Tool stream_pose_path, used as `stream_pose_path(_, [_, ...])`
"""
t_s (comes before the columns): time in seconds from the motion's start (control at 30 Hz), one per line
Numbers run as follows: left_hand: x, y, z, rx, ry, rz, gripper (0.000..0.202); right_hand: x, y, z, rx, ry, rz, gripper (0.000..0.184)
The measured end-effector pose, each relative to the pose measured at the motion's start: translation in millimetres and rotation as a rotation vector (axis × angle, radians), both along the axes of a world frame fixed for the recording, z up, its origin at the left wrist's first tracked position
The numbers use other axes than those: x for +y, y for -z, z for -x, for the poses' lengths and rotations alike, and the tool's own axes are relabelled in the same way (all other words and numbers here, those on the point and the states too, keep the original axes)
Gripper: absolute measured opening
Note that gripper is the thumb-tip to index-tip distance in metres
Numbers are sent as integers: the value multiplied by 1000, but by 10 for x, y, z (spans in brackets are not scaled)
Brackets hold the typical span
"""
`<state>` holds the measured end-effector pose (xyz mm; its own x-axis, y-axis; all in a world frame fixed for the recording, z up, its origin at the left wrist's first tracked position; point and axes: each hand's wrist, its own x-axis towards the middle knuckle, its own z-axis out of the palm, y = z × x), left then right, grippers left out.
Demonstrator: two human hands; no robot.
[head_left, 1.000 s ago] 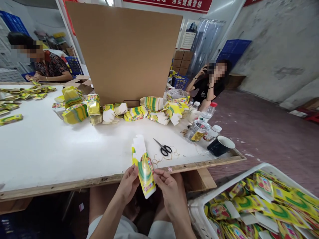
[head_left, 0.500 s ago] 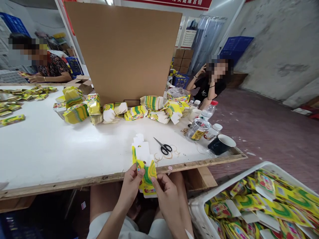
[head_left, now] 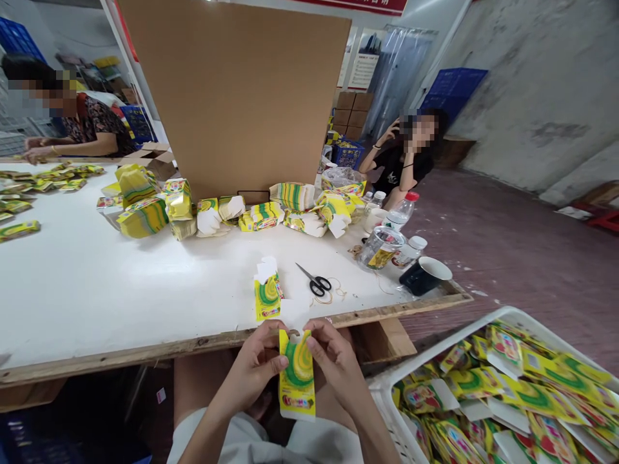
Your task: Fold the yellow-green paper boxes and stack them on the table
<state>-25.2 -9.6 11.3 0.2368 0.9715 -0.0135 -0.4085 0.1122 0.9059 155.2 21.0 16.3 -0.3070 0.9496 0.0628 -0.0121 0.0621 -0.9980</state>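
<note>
Just below the table's near edge, both my hands pinch the top of one small yellow-and-green printed carton [head_left: 296, 377], which hangs upright with its white flaps up. My left hand [head_left: 255, 368] grips its left upper corner and my right hand [head_left: 336, 361] grips the right one. A second carton of the same print [head_left: 267, 298] stands on the white tabletop [head_left: 97, 290] just beyond my hands, white flaps open. Black-handled scissors [head_left: 316, 282] and some rubber bands [head_left: 333, 296] lie to its right.
A white crate [head_left: 387, 393] full of flat cartons stands at my lower right. Piles of folded cartons [head_left: 145, 216] line the foot of a big cardboard sheet [head_left: 236, 96]. A black cup [head_left: 425, 276], a glass jar [head_left: 380, 248] and bottles occupy the table's right corner. Two other people sit nearby.
One carton now stands on the tabletop, apart from my hands. My hands have dropped lower and closer to me, both pinching the top of a carton turned upright.
</note>
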Motion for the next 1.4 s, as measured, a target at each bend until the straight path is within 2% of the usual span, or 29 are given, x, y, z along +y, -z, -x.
stream_pose_path(0.13, [-17, 18, -9, -74, 35, 54, 73, 3, 54, -9, -36, 82, -61, 18])
stream_pose_path(0.17, [-14, 22, -6, -67, 41, 59, 76, -1, 67, -5, -35, 110, -63, 17])
stream_pose_path(0.33, [25, 70, 4, 84, 11, 18, 47, 4, 61, -46, -9, 255, -61, 26])
stream_pose_path(0.43, [33, 106, -15, 197, -41, -30, 43, 17, 31, -94, -124, 178, -53, 30])
stream_pose_path(0.53, [19, 115, -43, 259, -39, -75, 42, 16, 55, -106, -287, 75, -41, 35])
stream_pose_path(0.73, [20, 84, -33, 214, 6, -39, 47, 1, 58, -40, -498, 102, -139, 26])
stream_pose_path(0.87, [45, 53, -39, 97, 7, 12, 51, -23, 32, 11, -475, 69, -152, 30])
stream_pose_path(0.97, [33, 6, -128, 53, 15, -3, 49, -43, 80, 9, -448, 154, -200, 32])
stream_pose_path(1.03, [26, -21, -201, 85, 34, -25, 49, -62, 93, -89, -417, 194, -246, 30])
stream_pose_path(1.13, [76, 0, -215, 263, 5, -83, 50, -127, -17, -515, -504, 314, -326, 30])
stream_pose_path(1.2, [162, 75, -132, 523, -133, -147, 47, -193, -165, -943, -724, 493, -417, 33])
stream_pose_path(1.27, [263, 195, -17, 817, -300, -199, 47, -252, -305, -1317, -927, 603, -521, 42])
stream_pose_path(1.33, [345, 331, 65, 969, -359, -210, 51, -270, -361, -1463, -975, 624, -550, 46])
stream_pose_path(1.4, [385, 448, 81, 995, -348, -217, 52, -213, -299, -1302, -870, 523, -478, 39])
